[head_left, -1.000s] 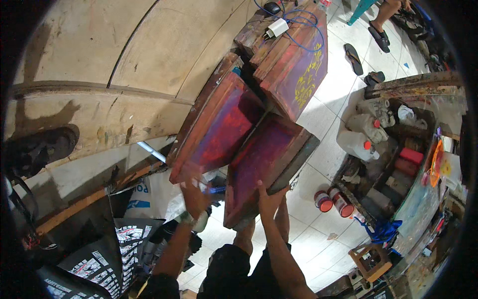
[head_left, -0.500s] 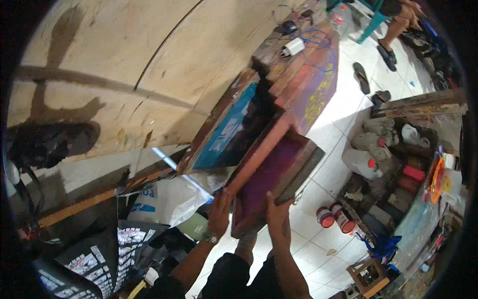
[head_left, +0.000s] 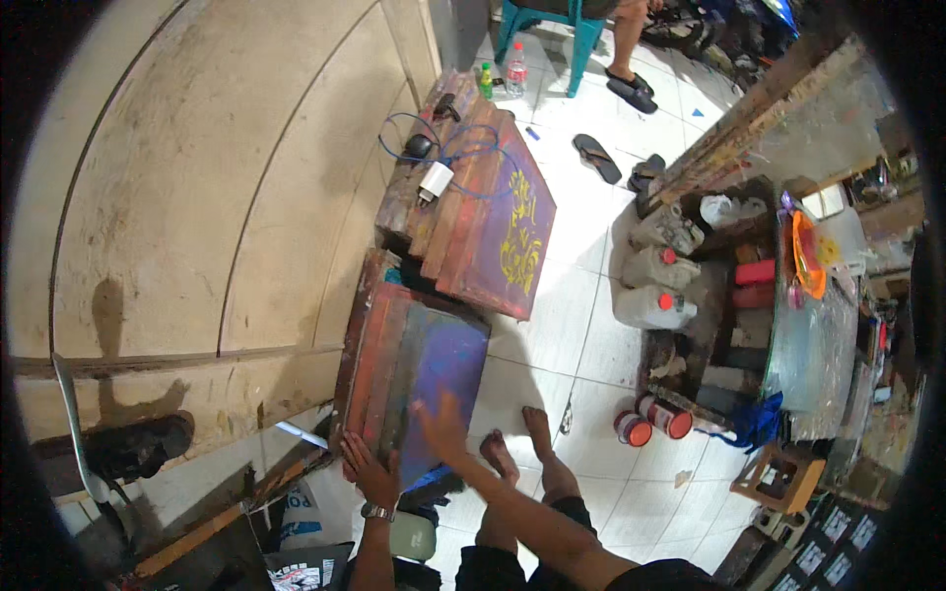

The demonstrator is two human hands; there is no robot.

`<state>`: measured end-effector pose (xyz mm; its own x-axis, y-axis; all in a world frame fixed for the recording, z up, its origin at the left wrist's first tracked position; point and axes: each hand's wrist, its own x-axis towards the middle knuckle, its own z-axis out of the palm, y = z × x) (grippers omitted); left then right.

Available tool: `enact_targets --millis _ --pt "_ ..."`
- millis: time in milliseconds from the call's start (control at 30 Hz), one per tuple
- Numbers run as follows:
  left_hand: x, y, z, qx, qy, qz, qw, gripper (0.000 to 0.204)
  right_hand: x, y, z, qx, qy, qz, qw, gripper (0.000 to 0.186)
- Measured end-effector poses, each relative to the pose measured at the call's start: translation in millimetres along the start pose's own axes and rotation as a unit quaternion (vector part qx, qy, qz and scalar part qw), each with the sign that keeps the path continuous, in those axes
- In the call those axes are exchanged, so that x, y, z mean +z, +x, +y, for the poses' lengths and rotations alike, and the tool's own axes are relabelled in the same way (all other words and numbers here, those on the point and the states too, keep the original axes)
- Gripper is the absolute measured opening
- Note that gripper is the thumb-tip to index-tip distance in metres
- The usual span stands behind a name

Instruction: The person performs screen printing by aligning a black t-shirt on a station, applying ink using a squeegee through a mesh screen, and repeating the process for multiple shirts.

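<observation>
In front of me a stack of wooden-framed screens (head_left: 448, 374) leans on the wall side, the outermost one with a purple face. My left hand (head_left: 370, 471), with a watch on its wrist, rests on the frames' near upper edges, its fingers spread. Over the near part of the purple face is my right hand (head_left: 440, 429), smeared by motion; whether it touches the screen I cannot tell. Beyond stands a second stack of framed screens (head_left: 501, 222), its outer purple face marked in yellow. A white adapter (head_left: 435, 181) and a blue cable (head_left: 475, 158) lie on top of it.
White plastic jugs (head_left: 655, 307) with red caps stand by a shelf on the right. Two red-and-white cans (head_left: 667, 418) are on the tiled floor (head_left: 552, 340). Loose sandals (head_left: 596, 158), two bottles (head_left: 515, 74) and a seated person's leg (head_left: 627, 44) are farther off.
The frame that both my hands held tilted now sits in the near stack, purple face outward. My left hand lies on the edges; my right hand has come off its rim. The view has turned.
</observation>
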<state>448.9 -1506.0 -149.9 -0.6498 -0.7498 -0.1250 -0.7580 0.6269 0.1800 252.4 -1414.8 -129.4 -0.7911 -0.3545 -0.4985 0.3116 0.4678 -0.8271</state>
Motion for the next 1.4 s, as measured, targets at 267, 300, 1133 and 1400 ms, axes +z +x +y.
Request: enact_targets --millis 267,300,1133,1400 --pt "-34.5 17.6 56.1 -0.063 0.041 -0.04 0.996 0.092 -101.9 265.6 -98.1 -0.165 -0.083 0.234 0.954 0.078" --pt "-44.3 28.8 78.3 -0.067 0.045 -0.038 0.996 0.092 -106.8 282.2 -108.9 -0.145 -0.091 0.225 0.959 0.083" --pt "5.7 343.6 318.7 0.105 0.003 0.026 0.994 0.068 -333.8 228.4 -81.6 0.099 0.148 0.232 0.956 0.09" --pt "8.1 337.2 313.3 0.133 0.048 -0.01 0.99 0.069 -364.7 218.6 -1.5 0.099 0.001 0.222 0.97 0.088"
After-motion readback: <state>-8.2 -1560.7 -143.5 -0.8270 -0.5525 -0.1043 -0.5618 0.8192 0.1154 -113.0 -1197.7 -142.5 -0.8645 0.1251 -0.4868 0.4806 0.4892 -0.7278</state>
